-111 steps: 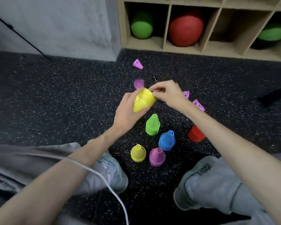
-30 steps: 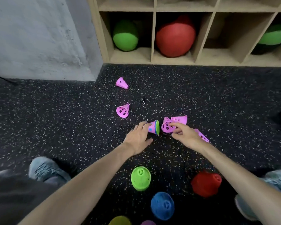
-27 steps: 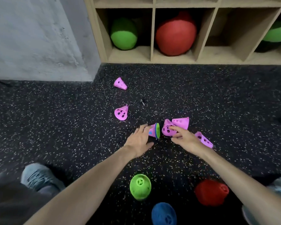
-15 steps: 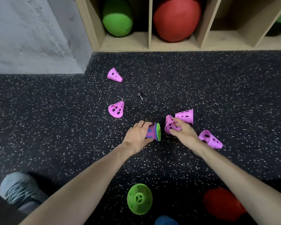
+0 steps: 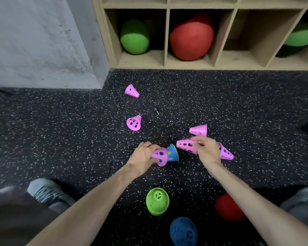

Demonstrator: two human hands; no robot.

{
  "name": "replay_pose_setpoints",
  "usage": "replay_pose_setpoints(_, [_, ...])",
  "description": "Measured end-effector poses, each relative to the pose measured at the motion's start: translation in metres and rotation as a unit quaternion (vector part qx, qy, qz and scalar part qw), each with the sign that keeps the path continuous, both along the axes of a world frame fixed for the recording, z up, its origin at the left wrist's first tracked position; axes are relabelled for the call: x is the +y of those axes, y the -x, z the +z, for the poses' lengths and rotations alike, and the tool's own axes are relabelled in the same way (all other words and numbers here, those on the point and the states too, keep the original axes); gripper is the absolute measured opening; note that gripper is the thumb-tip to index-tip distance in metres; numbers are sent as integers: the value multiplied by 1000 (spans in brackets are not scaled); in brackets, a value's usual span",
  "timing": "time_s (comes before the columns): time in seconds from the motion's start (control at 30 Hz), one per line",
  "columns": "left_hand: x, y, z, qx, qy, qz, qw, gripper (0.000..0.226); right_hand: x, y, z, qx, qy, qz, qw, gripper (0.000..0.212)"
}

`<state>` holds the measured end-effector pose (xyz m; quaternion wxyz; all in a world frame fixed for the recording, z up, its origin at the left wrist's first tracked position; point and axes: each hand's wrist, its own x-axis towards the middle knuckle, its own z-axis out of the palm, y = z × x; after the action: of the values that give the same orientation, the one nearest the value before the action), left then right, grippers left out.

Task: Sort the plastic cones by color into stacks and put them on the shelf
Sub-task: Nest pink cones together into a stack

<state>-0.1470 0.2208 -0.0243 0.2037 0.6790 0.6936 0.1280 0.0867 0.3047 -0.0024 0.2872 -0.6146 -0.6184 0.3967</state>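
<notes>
My left hand point(image 5: 144, 156) grips a small nested stack of cones point(image 5: 164, 155), pink outside with blue and green rims showing, lying on its side on the floor. My right hand point(image 5: 205, 150) pinches a pink cone point(image 5: 185, 146) by its wide end, tip pointing left at the stack. More pink cones lie loose: one point(image 5: 199, 130) just behind my right hand, one point(image 5: 225, 152) to its right, one point(image 5: 134, 123) further left and one point(image 5: 131, 90) near the wall. Sorted stacks stand near me: green point(image 5: 157, 201), blue point(image 5: 183, 232) and red point(image 5: 228, 207).
The wooden shelf point(image 5: 164, 38) lines the back, its cubbies holding a green ball point(image 5: 134, 37), a red ball point(image 5: 190, 37) and another green ball point(image 5: 300, 35). One cubby point(image 5: 252, 32) holds nothing. A small dark pin point(image 5: 156, 110) lies on the speckled floor. My shoes sit at both lower corners.
My right hand has lifted one pink cone from the floor and turned its tip toward the stack. My left hand has tightened round the mixed stack. The view has tilted back up.
</notes>
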Motion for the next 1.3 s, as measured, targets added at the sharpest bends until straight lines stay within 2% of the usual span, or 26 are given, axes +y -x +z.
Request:
replay_pose_setpoints(0.2, [-34, -5, 12, -115, -74, 105, 985, 42, -29, 4, 18, -4, -12, 19, 1000, 28])
replay_pose_setpoints(0.3, [-53, -19, 14, -182, -114, 166, 963, 43, -45, 10, 25, 57, 26, 59, 996, 35])
replay_pose_setpoints(0.37, [-63, -29, 17, -207, -117, 167, 957, 44, -57, 13, 29, 99, 54, 100, 989, 33])
replay_pose_setpoints(0.5, [-72, -38, 22, -220, -111, 147, 958, 42, -72, 13, 38, 102, 42, 151, 982, 32])
replay_pose_setpoints(0.77, [-59, -52, 30, -259, -121, 158, 945, 46, -79, 7, 45, 141, 53, 171, 974, 34])
replay_pose_setpoints(0.97, [-50, -63, 28, -262, -65, 89, 959, 70, -70, -4, 50, 103, 36, 204, 973, 36])
replay_pose_setpoints(1.17, [-46, -74, 29, -292, -70, 78, 951, 62, -38, -25, 59, 37, 47, 259, 964, 31])
replay_pose_setpoints(1.3, [-43, -80, 23, -309, -62, 94, 944, 62, -3, -60, 59, -33, 26, 186, 982, 34])
